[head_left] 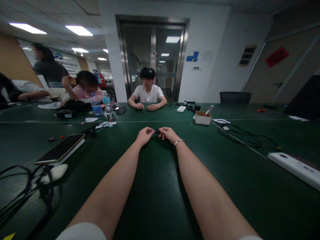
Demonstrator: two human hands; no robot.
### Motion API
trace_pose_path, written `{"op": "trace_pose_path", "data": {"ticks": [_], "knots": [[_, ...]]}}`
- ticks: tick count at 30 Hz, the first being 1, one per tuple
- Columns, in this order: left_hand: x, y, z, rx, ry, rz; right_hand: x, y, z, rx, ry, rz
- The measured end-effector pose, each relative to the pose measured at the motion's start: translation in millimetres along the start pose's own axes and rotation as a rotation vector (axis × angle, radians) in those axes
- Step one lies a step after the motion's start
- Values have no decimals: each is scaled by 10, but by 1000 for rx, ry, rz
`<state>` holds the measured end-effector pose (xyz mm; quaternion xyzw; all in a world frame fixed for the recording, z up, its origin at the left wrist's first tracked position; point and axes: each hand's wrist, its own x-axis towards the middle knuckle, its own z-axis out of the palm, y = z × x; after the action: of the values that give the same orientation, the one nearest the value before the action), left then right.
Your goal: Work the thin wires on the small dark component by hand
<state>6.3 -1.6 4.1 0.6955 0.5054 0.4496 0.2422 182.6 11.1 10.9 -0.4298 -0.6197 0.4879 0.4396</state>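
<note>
Both arms reach forward over a dark green table (160, 186). Between my hands is a small, dark, slim object (157, 131), too small and dim to name. My left hand (145, 136) pinches its left end between thumb and fingers. Its right end is pinched by my right hand (169, 134), whose other fingers curl beneath. A silver bracelet (179, 143) circles my right wrist. The hands are close together, just above or resting on the tabletop; which of the two I cannot tell.
At left lie a phone (61, 148), a white mouse (56, 173) and tangled black cables (41, 190). Water bottles (107, 104) stand farther back. A small box (203, 118) and a white power strip (296, 168) are at right. A person (148, 93) sits opposite; others are at left.
</note>
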Motion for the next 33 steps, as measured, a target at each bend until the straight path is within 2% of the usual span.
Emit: {"op": "trace_pose_path", "data": {"ticks": [7,17,33], "knots": [[1,0,-21,71,-22,-61,-32,-2,-8,22,-31,-2],[4,12,-38,135,-31,-79,-20,19,-25,27,-53,-2],[34,-35,-41,136,-63,-100,-56,-13,-22,14,-50,-8]]}}
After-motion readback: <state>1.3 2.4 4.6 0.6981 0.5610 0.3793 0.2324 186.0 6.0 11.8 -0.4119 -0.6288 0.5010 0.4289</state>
